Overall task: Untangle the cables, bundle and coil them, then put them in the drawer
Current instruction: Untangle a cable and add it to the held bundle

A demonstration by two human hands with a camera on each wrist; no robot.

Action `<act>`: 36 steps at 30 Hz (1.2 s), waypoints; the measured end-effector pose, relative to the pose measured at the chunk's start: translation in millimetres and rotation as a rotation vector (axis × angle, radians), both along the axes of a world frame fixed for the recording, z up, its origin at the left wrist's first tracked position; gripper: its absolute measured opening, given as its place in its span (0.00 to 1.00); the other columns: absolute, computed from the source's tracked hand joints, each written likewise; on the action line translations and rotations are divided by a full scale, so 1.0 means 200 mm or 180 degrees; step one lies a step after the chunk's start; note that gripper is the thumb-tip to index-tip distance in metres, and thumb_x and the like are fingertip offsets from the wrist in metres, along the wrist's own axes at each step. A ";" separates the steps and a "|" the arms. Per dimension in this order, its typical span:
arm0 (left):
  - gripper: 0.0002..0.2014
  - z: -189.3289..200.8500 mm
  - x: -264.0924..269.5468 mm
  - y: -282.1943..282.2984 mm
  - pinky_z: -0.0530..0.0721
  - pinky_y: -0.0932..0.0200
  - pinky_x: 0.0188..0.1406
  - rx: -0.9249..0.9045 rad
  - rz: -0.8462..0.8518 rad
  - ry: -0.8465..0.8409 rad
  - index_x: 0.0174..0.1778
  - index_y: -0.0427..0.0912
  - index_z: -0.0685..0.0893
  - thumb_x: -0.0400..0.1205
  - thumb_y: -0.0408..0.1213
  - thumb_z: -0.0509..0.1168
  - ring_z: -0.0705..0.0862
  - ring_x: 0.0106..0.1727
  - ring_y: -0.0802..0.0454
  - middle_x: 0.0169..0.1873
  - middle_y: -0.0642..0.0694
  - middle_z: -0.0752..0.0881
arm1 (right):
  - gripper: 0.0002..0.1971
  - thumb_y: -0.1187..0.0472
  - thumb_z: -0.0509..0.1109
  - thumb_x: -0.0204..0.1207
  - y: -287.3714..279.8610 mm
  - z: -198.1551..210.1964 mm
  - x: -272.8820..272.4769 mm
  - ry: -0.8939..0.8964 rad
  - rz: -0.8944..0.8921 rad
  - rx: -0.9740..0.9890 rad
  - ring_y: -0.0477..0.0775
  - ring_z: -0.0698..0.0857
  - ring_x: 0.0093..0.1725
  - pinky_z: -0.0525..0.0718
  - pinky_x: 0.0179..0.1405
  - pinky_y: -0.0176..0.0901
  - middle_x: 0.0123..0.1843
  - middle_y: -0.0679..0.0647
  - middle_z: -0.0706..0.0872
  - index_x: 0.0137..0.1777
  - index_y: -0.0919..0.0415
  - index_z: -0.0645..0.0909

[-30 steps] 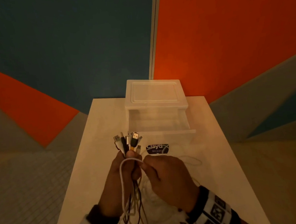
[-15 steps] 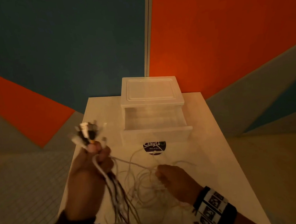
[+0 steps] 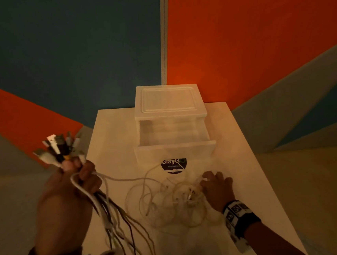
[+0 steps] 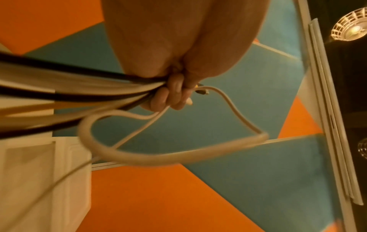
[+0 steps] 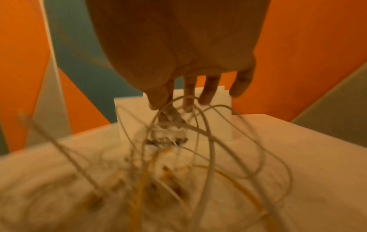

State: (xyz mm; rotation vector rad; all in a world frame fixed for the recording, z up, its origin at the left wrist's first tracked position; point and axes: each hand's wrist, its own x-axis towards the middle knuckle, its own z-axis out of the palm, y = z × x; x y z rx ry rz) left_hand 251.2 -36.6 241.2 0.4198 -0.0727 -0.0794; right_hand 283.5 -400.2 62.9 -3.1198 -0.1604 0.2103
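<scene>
My left hand [image 3: 79, 173] is raised over the table's left edge and grips a bundle of cables [image 3: 60, 150], with their plugs fanned out above the fist. In the left wrist view the fingers [image 4: 172, 95] are curled round the black and white cords [image 4: 79, 87], and a white loop [image 4: 158, 157] hangs free. The cords trail down to a loose tangle [image 3: 170, 199] on the table. My right hand [image 3: 212, 184] rests on that tangle. Its thumb and forefinger [image 5: 160, 100] pinch a strand, though the view is blurred. The translucent drawer [image 3: 172, 135] stands pulled open behind.
The drawer unit [image 3: 169, 100] sits at the back of the narrow white table [image 3: 249, 160], against an orange and teal wall. A dark round sticker [image 3: 173, 165] lies in front of the drawer. The floor drops away on both sides.
My left hand has carried the bundle of plugs up and to the left. My right hand has let go of it and dropped onto the tangle on the table.
</scene>
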 end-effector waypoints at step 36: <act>0.12 -0.02 -0.20 -0.46 0.79 0.63 0.25 0.2477 0.0362 0.0713 0.56 0.35 0.83 0.86 0.34 0.55 0.82 0.28 0.54 0.30 0.45 0.85 | 0.11 0.62 0.79 0.70 0.80 1.07 -0.23 0.0192 -0.0249 0.4793 0.60 0.87 0.25 0.86 0.19 0.54 0.36 0.56 0.87 0.45 0.59 0.78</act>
